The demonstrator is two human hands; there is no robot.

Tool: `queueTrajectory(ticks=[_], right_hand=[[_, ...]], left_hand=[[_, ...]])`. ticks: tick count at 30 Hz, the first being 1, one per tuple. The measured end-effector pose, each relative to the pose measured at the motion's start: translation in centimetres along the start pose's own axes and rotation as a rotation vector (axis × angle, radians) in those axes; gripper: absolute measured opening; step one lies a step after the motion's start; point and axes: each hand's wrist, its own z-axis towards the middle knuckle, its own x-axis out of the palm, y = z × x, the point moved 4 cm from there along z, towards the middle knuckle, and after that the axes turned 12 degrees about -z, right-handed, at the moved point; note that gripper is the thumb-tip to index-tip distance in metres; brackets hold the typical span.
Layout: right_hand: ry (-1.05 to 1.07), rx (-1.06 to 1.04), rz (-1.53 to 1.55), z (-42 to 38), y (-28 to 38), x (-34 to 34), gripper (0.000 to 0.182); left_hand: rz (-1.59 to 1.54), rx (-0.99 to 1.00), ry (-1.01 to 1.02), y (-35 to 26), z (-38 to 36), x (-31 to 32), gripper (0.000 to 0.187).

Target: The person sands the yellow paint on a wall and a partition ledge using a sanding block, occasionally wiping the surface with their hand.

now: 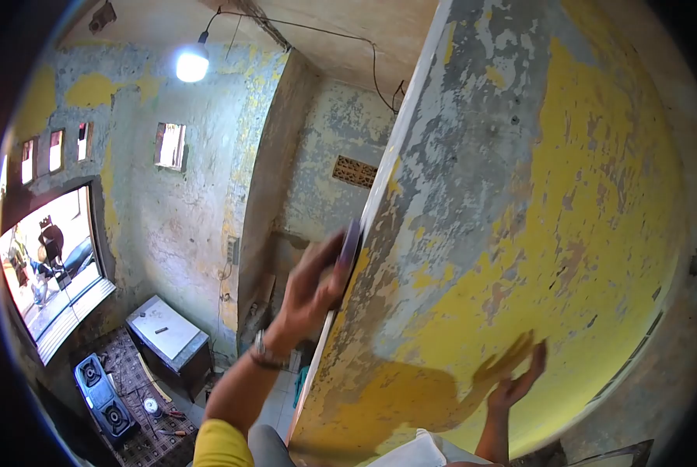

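My left hand (306, 292), with a bracelet at the wrist, is closed around a thin, dark, flat tool (352, 245). The tool lies against the white edge (380, 183) of a wall; its exact kind is blurred. On the right, the face of this wall (473, 257) carries peeling yellow paint and bare grey patches. Lower down, my right hand (517, 383) is raised near the yellow surface with its fingers stretched out and nothing in them. A shadow of the hand falls on the paint beside it.
A lit bulb (192, 64) hangs from a wire at upper left. Below the bright window (53, 265) are a two-burner stove (104, 398), a small round container (152, 406) and several tools. A white-topped cabinet (166, 331) stands against the far wall. People are visible outside.
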Motion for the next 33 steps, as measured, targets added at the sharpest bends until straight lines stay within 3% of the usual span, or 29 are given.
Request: queueTrajectory(ticks=[4, 7, 10, 14, 21, 33], right_hand=[[0.555, -0.372, -0.09, -1.8, 7.1, 3.8, 0.046], [0.178, -0.332, 0.014, -2.7, 8.7, 5.2, 0.034], [0.218, -0.387, 0.076, -2.3, 9.2, 5.0, 0.033], [0.376, -0.384, 0.072, -3.0, 10.0, 4.4, 0.036], [0.356, -0.313, 0.083, -4.2, 10.1, 4.9, 0.039], [0.411, -0.354, 0.098, -3.8, 10.5, 4.5, 0.035]], left_hand=[[-0.144, 0.083, 0.014, -4.3, 14.8, 2.2, 0.066], [-0.055, 0.055, 0.012, -7.8, 25.4, 3.2, 0.062], [-0.016, 0.227, 0.16, -11.7, 37.0, 5.4, 0.067], [-0.053, 0.088, 0.121, -12.0, 49.0, 4.7, 0.065], [0.109, -0.002, 0.078, -9.8, 49.6, 5.6, 0.066], [0.065, 0.087, 0.069, -9.5, 50.2, 6.4, 0.069]])
